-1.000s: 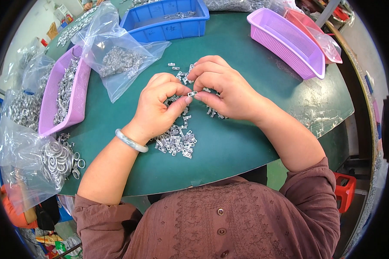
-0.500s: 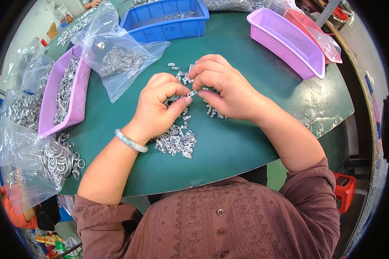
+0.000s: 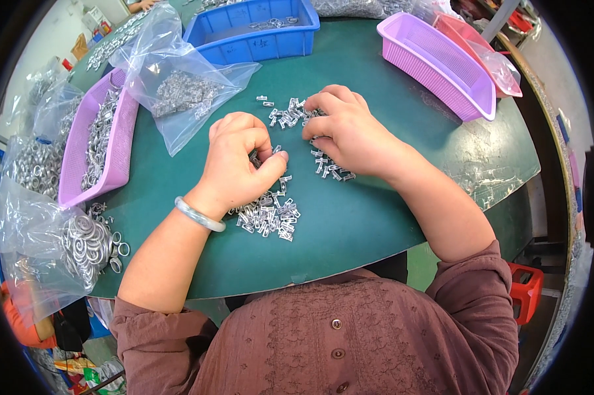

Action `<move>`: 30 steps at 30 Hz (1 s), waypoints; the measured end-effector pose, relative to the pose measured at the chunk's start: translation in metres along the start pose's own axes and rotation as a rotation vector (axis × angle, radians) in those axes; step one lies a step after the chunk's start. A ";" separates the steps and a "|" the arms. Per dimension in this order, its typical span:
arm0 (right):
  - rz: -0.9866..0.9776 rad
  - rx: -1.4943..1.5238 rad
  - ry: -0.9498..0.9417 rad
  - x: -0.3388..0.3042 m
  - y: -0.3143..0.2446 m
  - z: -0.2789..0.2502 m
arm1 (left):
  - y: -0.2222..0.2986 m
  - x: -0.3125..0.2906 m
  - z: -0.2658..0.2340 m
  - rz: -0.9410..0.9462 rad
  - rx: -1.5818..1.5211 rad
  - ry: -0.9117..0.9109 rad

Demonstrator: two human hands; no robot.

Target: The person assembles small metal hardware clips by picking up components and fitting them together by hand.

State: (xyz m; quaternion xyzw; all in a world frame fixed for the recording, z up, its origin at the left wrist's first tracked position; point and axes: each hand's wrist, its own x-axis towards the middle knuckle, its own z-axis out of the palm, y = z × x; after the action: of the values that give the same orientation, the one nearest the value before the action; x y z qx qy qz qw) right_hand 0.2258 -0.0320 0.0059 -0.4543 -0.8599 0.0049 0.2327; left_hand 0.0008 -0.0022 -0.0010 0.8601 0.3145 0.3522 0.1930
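Left hand (image 3: 234,160) and right hand (image 3: 357,137) half-curl, contents hidden; picking metal pieces (image 3: 267,216) inside the bench's (image 3: 356,227) near edge seemingly needs pinching.

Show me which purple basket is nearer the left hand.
The purple basket at left, holding silvery metal pieces. The other purple basket sits at upper right, past the right hand, farther from the left hand.
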 end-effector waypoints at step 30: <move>-0.012 0.641 0.217 0.007 -0.007 0.002 | 0.008 0.001 0.002 0.054 -0.135 0.035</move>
State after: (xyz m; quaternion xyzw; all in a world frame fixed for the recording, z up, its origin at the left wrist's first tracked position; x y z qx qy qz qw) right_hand 0.2156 -0.0299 0.0082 -0.3507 -0.7876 0.2251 0.4539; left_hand 0.0065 -0.0077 0.0025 0.8471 0.2702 0.3925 0.2353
